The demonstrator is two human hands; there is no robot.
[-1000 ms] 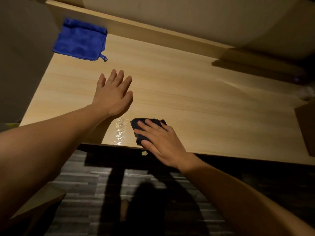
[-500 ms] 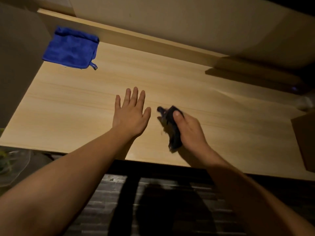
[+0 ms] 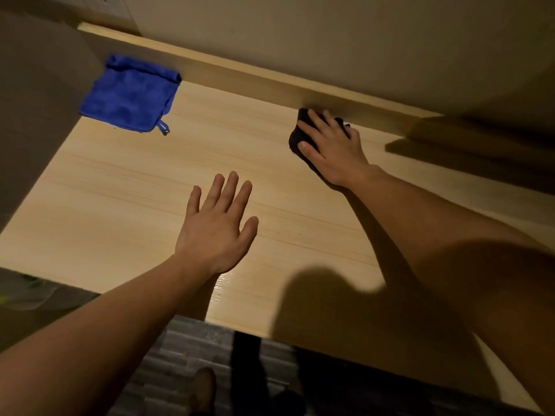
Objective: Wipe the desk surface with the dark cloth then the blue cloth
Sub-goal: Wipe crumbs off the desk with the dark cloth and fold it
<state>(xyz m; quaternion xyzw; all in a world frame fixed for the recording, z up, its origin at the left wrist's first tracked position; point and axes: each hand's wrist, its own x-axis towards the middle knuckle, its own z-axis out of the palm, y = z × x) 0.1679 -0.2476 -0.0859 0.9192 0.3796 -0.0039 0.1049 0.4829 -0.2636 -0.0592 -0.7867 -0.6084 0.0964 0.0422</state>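
Observation:
The light wooden desk (image 3: 126, 205) fills the view. My right hand (image 3: 333, 151) presses the dark cloth (image 3: 297, 136) flat on the desk at the far side, right against the raised back ledge; most of the cloth is hidden under my palm and fingers. My left hand (image 3: 216, 226) lies flat on the middle of the desk, fingers apart, holding nothing. The blue cloth (image 3: 129, 94) lies folded at the far left corner, a small loop tag at its near right corner, well away from both hands.
A raised wooden ledge (image 3: 270, 82) runs along the desk's back edge below the wall. A dark panel (image 3: 36, 115) borders the desk on the left. Dark shapes sit at the far right. Striped flooring (image 3: 186, 355) shows below the front edge.
My right hand has pushed the dark cloth from the desk's front edge across to the back ledge and to the right. My left hand stays flat on the desk.

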